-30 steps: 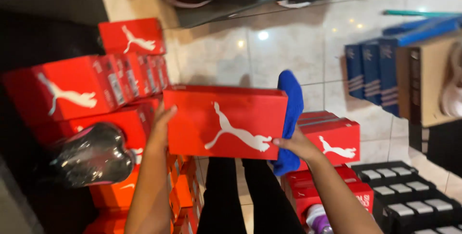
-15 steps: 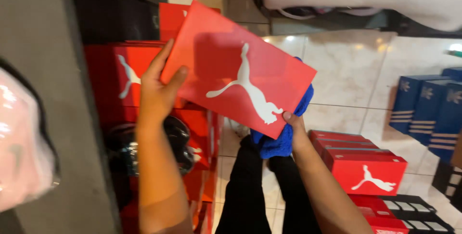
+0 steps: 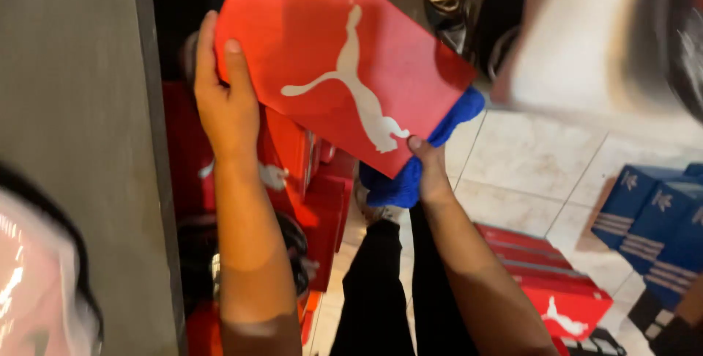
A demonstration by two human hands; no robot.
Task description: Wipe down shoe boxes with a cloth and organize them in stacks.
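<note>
**Red box held up with both hands**

Pale floor tiles [image 3: 534, 158] run across the right half of the view, and a grey wall [image 3: 73, 107] fills the far left. Beside the wall, a stack of red boxes [image 3: 293, 173] stands in a dark gap, with a dark, blurred shape low among them that cannot be made out.

Left hand [image 3: 223, 99] grips the upper left edge of the red box [image 3: 344, 56]: its fingers lie flat on the printed lid, the thumb goes around the edge, so the grip is closed on the box. The box is raised in front of the person, tilted, its lid with a white animal emblem facing the camera, above the stack.

Right hand [image 3: 428, 169] holds the lower right corner of the box, thumb on the lid, fingers hidden beneath. A blue cloth [image 3: 410, 176] is pressed between that hand and the underside of the box, showing along the box's right edge.

Below, the person's black trousers [image 3: 388, 283] stand on the tiles. Further right lie more red boxes [image 3: 556, 283] on the floor, and blue boxes [image 3: 652, 217] stand by the right edge.
</note>
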